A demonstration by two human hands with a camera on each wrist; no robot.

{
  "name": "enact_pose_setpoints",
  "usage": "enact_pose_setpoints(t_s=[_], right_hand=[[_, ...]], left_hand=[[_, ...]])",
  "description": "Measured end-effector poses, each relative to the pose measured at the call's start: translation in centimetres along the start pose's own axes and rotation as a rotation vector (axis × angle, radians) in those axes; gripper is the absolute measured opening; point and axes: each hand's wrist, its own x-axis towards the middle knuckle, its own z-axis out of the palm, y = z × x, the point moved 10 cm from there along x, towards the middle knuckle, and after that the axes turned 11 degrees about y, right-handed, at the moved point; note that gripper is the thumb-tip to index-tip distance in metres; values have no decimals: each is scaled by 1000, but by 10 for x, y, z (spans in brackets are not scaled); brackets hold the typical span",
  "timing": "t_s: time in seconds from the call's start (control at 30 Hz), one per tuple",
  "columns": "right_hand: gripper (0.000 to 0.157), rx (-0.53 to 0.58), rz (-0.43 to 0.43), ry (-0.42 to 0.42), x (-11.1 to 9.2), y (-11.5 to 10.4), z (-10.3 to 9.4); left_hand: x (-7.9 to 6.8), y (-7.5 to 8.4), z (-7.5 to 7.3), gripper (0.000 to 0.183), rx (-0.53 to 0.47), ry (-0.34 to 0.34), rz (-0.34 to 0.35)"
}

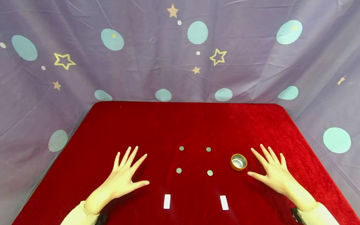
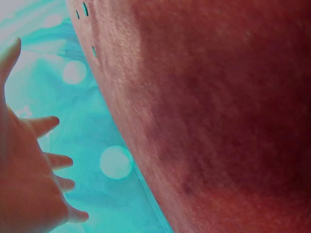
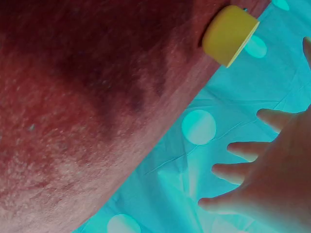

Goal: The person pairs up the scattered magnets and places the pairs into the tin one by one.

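My left hand [image 1: 122, 178] is spread over the left part of the red cloth, fingers straight and holding nothing. On the right, my right hand [image 1: 274, 175] is likewise spread, empty. Just left of its thumb stands a small round bowl [image 1: 238, 162], orange outside and silvery inside; the right wrist view shows its yellow-looking side [image 3: 228, 36]. Between the hands lie several small grey discs, like coins: far left disc [image 1: 181, 148], far right disc [image 1: 208, 149], near left disc [image 1: 178, 170] and near right disc [image 1: 210, 172].
Two white rectangular strips, the left strip [image 1: 167, 201] and the right strip [image 1: 224, 202], lie nearer the front. A red cloth [image 1: 140, 125] covers the table. Behind and at both sides hangs a purple curtain [image 1: 146, 40] with stars and dots.
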Motion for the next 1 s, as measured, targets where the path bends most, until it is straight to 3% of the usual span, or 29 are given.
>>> enact_pose_setpoints(t_s=[0.57, 0.83, 1.0], right_hand=[[81, 46, -97, 14, -3, -34, -3], [82, 77, -168, 52, -4, -54, -8], [81, 100, -241, 87, -7, -69, -11]], left_hand=[[-1, 21, -8, 77, -50, 42, 63], [-4, 37, -16, 73, -61, 120, 143], [-6, 47, -18, 70, -79, 135, 176]])
